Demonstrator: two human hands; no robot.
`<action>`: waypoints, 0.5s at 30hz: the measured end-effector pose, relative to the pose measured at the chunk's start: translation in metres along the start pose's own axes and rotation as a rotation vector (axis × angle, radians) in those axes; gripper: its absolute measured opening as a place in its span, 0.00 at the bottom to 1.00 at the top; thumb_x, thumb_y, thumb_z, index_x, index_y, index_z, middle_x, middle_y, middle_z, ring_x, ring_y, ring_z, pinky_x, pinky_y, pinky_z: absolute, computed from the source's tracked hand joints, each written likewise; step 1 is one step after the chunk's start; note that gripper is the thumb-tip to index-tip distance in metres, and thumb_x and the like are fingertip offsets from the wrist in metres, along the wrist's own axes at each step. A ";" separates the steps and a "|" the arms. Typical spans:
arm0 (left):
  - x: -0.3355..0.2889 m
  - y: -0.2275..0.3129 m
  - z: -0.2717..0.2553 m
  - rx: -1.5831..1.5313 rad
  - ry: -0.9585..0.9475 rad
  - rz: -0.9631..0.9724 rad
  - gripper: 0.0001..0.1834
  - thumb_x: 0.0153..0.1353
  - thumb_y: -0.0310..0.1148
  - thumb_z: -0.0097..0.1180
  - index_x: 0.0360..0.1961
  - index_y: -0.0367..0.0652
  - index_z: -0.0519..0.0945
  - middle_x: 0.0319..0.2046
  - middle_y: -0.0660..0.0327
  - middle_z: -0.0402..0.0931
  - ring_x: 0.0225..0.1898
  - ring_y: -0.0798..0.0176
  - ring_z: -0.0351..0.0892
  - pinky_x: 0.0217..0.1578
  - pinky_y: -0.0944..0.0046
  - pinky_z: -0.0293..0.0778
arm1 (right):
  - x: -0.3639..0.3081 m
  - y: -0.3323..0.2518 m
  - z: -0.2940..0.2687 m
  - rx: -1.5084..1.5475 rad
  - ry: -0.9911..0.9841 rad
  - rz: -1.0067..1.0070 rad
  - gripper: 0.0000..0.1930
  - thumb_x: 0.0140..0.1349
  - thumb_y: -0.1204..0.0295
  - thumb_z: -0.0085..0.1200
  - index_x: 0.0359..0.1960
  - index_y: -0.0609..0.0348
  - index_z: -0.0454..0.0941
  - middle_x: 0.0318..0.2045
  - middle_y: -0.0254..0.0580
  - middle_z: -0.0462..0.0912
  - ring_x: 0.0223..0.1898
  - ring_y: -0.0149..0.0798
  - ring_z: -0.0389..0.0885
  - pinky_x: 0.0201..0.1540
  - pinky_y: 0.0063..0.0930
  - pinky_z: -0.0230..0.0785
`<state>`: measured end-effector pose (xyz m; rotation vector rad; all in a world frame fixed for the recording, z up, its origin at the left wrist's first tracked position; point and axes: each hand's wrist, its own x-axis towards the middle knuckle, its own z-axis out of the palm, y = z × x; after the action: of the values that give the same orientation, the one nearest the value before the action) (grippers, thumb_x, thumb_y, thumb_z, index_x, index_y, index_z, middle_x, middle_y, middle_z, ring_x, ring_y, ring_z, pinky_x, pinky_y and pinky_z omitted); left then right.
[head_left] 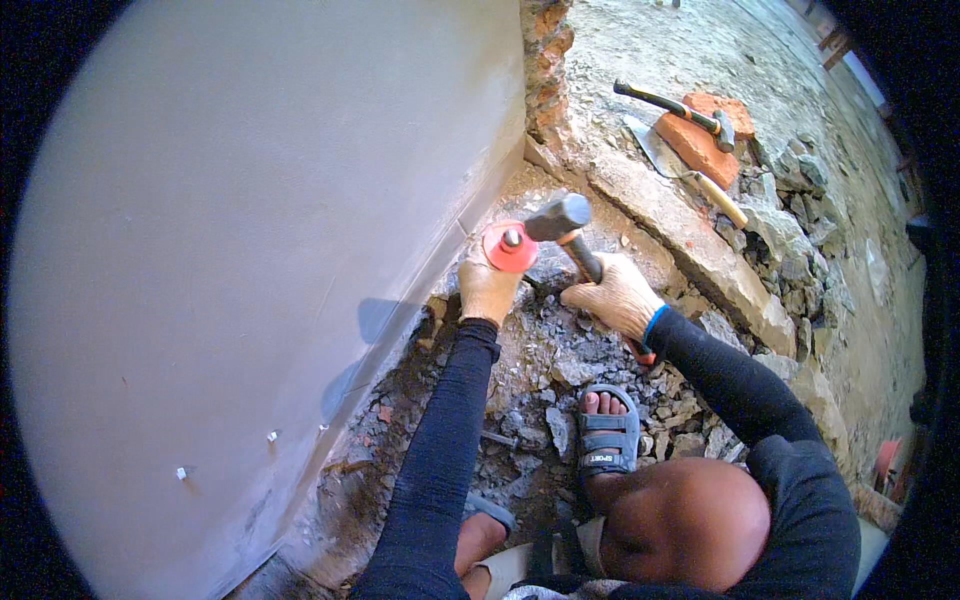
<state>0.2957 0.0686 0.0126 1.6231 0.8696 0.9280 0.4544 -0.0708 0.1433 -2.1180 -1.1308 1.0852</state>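
Both my hands wear pale work gloves. My left hand (487, 292), close beside the base of the grey wall (250, 220), is closed round a chisel with a round red hand guard (512, 258). The dark top of the chisel points up at me; its lower end is hidden. In my right hand (620, 297) is a club hammer (560, 217), gripped by its black and orange handle. The hammer's head is right beside the chisel's top; whether they touch, I cannot tell. Broken rubble (560, 370) lies beneath both hands.
A second hammer (670, 103) rests on orange bricks (697, 145), with a trowel (715, 197) beside them. A long concrete edge (690, 235) and heaped rubble (800, 260) run along the right. My sandalled foot (608, 430) stands on the debris. Small white fittings (182, 473) stick out of the wall.
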 end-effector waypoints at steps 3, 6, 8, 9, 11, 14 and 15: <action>-0.015 -0.004 0.007 0.083 -0.055 0.074 0.14 0.58 0.26 0.71 0.46 0.44 0.85 0.45 0.59 0.86 0.48 0.58 0.86 0.53 0.60 0.80 | 0.002 0.035 -0.002 0.124 0.024 0.162 0.17 0.53 0.61 0.67 0.34 0.64 0.82 0.23 0.47 0.82 0.26 0.42 0.82 0.35 0.41 0.75; -0.043 -0.007 0.016 0.030 -0.101 -0.040 0.13 0.56 0.24 0.70 0.43 0.43 0.84 0.43 0.58 0.86 0.47 0.59 0.86 0.51 0.60 0.80 | 0.007 0.057 -0.008 -0.018 0.102 0.135 0.18 0.52 0.60 0.67 0.34 0.64 0.81 0.23 0.50 0.83 0.27 0.44 0.83 0.35 0.42 0.75; -0.068 -0.003 0.023 0.114 -0.038 0.096 0.12 0.57 0.26 0.69 0.43 0.43 0.84 0.42 0.58 0.86 0.44 0.58 0.86 0.49 0.59 0.80 | 0.005 0.070 -0.006 -0.111 0.131 0.105 0.17 0.52 0.61 0.66 0.34 0.64 0.81 0.23 0.49 0.83 0.26 0.44 0.83 0.35 0.43 0.76; -0.087 0.002 0.030 0.141 -0.014 -0.019 0.12 0.57 0.28 0.70 0.43 0.44 0.84 0.42 0.58 0.86 0.43 0.56 0.86 0.49 0.59 0.81 | 0.002 0.076 -0.003 -0.050 0.066 0.177 0.17 0.53 0.61 0.65 0.33 0.65 0.80 0.22 0.49 0.82 0.25 0.44 0.83 0.34 0.43 0.76; -0.128 0.014 0.035 0.309 -0.030 -0.145 0.14 0.56 0.32 0.72 0.43 0.46 0.85 0.41 0.57 0.87 0.44 0.53 0.87 0.49 0.58 0.81 | -0.005 0.087 0.003 -0.009 0.018 0.261 0.18 0.53 0.61 0.65 0.33 0.66 0.80 0.21 0.51 0.82 0.25 0.46 0.84 0.34 0.44 0.76; -0.175 0.033 0.044 0.276 -0.155 -0.566 0.20 0.59 0.44 0.71 0.49 0.48 0.85 0.44 0.51 0.88 0.48 0.43 0.87 0.50 0.51 0.81 | -0.015 0.102 0.012 -0.108 0.040 0.214 0.18 0.53 0.60 0.66 0.32 0.66 0.81 0.22 0.52 0.83 0.27 0.48 0.84 0.37 0.44 0.77; -0.179 0.036 0.045 0.270 -0.206 -0.621 0.23 0.58 0.45 0.72 0.51 0.46 0.84 0.46 0.51 0.88 0.49 0.43 0.87 0.50 0.50 0.81 | -0.016 0.105 0.014 -0.077 0.037 0.209 0.18 0.53 0.59 0.67 0.32 0.65 0.81 0.23 0.52 0.83 0.28 0.48 0.84 0.38 0.43 0.77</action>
<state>0.2602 -0.1163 0.0126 1.4941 1.2891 0.2126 0.4845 -0.1395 0.0666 -2.3489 -0.9643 1.1050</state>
